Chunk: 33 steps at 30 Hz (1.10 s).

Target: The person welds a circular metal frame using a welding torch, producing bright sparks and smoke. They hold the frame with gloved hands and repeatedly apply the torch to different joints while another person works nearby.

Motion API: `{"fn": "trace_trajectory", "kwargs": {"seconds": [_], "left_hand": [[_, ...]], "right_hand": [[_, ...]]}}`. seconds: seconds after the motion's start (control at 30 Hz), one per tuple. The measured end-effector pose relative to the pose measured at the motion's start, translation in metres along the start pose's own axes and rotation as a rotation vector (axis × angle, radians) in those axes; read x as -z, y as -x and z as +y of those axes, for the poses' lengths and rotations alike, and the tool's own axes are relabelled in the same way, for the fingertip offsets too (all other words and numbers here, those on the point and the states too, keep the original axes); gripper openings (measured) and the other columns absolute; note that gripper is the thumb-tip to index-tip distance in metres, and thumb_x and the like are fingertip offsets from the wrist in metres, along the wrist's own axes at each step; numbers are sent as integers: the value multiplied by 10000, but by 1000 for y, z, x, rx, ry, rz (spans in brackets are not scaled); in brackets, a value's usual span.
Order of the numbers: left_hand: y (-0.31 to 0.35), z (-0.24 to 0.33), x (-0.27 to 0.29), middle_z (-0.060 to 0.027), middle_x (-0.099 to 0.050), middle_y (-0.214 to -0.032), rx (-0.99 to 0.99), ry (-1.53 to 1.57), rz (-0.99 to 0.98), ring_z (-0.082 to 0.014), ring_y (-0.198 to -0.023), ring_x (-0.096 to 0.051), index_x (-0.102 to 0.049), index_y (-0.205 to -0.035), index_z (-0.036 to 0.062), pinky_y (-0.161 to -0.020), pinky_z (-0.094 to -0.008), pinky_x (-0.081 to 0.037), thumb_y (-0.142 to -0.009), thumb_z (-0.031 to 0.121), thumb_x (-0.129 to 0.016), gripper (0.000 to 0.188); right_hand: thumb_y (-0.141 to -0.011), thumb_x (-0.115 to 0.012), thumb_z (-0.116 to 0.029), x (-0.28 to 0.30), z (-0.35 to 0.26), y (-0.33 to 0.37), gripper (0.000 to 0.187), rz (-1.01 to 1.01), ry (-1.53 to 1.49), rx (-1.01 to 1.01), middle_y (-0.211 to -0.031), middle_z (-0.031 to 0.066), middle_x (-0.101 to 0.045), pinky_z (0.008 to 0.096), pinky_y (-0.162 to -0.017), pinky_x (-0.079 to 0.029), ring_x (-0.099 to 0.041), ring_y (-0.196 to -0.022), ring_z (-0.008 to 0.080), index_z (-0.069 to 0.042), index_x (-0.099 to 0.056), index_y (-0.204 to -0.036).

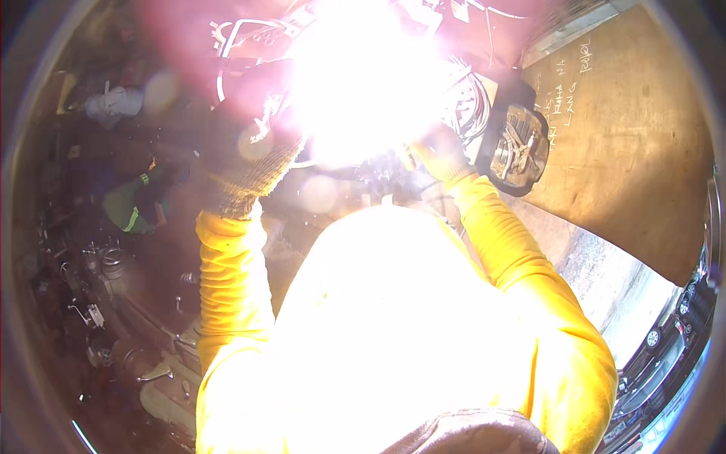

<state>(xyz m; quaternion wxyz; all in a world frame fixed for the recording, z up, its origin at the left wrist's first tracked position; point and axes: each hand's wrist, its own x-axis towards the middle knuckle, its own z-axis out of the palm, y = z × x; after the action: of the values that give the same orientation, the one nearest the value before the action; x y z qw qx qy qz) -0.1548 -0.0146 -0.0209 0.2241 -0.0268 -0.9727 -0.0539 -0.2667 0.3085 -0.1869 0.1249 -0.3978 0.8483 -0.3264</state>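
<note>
We see one blazing white glare [363,83] at 12 o'clock, wide enough to swallow whatever lies between our two hands; the thing being worked is there, at the glare, but we cannot tell its shape.

Our left hand [261,155], in one grey-brown knitted glove, is at 10 o'clock, against the glare's left edge. Our right hand [442,155], washed pale by the light, is between 1 and 2 o'clock at its lower right edge. The two hands are apart from each other. The fingertips of both are lost in brightness, so we cannot tell whether either is clamped on anything.

Two bright yellow fabric sleeves [234,295] cover our arms, one at 8 o'clock and one between 3 and 4.

Just beyond the right hand, at 1 o'clock, we find one loose coil of thin grey-white cable [473,106]. Beside it, at 2 o'clock, is one black tray with rounded corners [522,94], holding several slim metal pieces [520,151] that overlap too much to count. Between 2 and 3 o'clock stands one large brown wooden board [628,174] bearing pale handwriting [558,94].

Well apart, at 10 o'clock, we make out one whitish, bulky object [121,102], its kind unclear.
</note>
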Motion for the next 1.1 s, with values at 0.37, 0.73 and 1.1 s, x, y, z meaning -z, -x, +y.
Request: {"fn": "trace_trajectory", "kwargs": {"seconds": [0.37,0.73,1.1], "left_hand": [[-39,32,15,-76,-696,-931,72,525,-57,-169,-685,-670,-594,-1348,22,-673,-302,-557,-879,233,-782,548],[-31,24,9,-119,-728,-1049,-48,270,-7,-213,-808,-736,-612,-1317,32,-728,-330,-599,-902,273,-767,504],[-32,33,23,-87,-742,-979,88,503,-12,-160,-690,-704,-657,-1251,42,-615,-293,-558,-910,234,-778,409]], "right_hand": [[-974,-653,-168,2,-9,12,386,142,-875,-305,-1099,67,-680,308,-868,-527,-636,-983,145,-9,-584,-1319],[-936,-708,-204,16,-24,9,470,73,-680,-405,-1083,112,-705,314,-878,-524,-648,-984,147,32,-577,-1321],[-939,-688,-235,-1,-10,16,415,115,-738,-437,-933,98,-699,326,-736,-543,-664,-807,162,17,-608,-1257]]}}
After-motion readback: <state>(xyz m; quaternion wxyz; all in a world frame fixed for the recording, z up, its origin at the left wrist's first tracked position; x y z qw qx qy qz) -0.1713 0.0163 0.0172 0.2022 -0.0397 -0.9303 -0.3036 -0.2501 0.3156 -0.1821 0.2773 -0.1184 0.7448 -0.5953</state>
